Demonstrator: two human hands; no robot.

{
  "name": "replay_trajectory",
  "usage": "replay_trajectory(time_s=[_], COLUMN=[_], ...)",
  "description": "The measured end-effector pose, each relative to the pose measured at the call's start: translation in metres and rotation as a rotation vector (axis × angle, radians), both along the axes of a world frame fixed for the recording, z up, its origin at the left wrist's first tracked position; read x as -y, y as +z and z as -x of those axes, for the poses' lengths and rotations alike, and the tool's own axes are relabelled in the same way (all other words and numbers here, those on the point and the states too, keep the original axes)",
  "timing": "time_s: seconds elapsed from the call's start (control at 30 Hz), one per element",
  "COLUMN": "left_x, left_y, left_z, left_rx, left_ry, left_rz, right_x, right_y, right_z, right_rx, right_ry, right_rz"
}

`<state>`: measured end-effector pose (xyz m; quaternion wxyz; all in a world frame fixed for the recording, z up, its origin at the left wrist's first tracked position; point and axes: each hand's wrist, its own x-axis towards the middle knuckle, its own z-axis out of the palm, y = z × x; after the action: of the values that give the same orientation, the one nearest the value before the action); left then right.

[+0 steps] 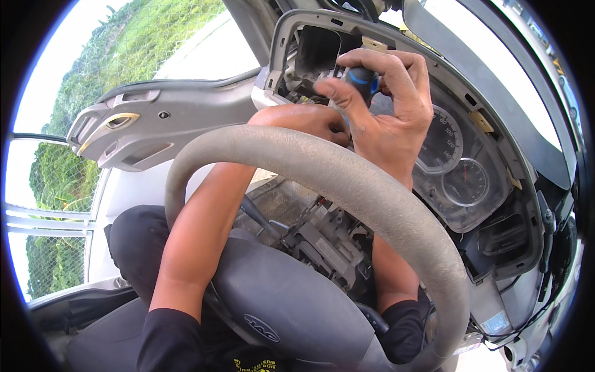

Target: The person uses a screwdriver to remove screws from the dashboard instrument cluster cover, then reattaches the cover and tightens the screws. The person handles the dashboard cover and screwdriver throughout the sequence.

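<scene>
My right hand (pixel 396 105) is raised in front of the instrument panel, thumb and fingers wrapped round the thick black and blue handle of a screwdriver (pixel 362 82). Most of the screwdriver's shaft is hidden. Just below and left of it, my left hand (pixel 310 123) is curled closed beside the tool's lower end. What its fingers grip is hidden from view. Both hands are beyond the upper rim of the worn grey steering wheel (pixel 291 146). The instrument cluster (pixel 443 139), with its round dials, sits in the opened dashboard to the right of my right hand.
The steering wheel's dark hub (pixel 279 291) lies between my forearms. Behind it, the uncovered steering column (pixel 328 245) shows mechanical parts. An open door (pixel 139 121) stands at the left. Loose black cables (pixel 527 328) hang at the lower right.
</scene>
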<state>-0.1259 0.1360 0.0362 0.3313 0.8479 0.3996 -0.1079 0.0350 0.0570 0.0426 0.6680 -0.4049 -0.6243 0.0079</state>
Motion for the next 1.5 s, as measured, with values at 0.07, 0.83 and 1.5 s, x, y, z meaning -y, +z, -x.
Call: replay_trajectory(time_s=[0.07,0.83,1.5], left_x=[0.0,0.001,0.0], left_y=[0.001,0.006,0.008], left_z=[-0.001,-0.003,-0.004], left_rx=[-0.003,-0.017,-0.044], left_ry=[0.002,0.002,0.002], left_rz=[-0.004,-0.012,-0.013], right_x=[-0.002,0.002,0.001], right_y=[0.002,0.006,0.005], right_z=[-0.001,0.002,-0.004], right_rx=[0.003,0.074,-0.044], right_ry=[-0.002,-0.058,0.125], right_rz=[-0.018,-0.024,0.04])
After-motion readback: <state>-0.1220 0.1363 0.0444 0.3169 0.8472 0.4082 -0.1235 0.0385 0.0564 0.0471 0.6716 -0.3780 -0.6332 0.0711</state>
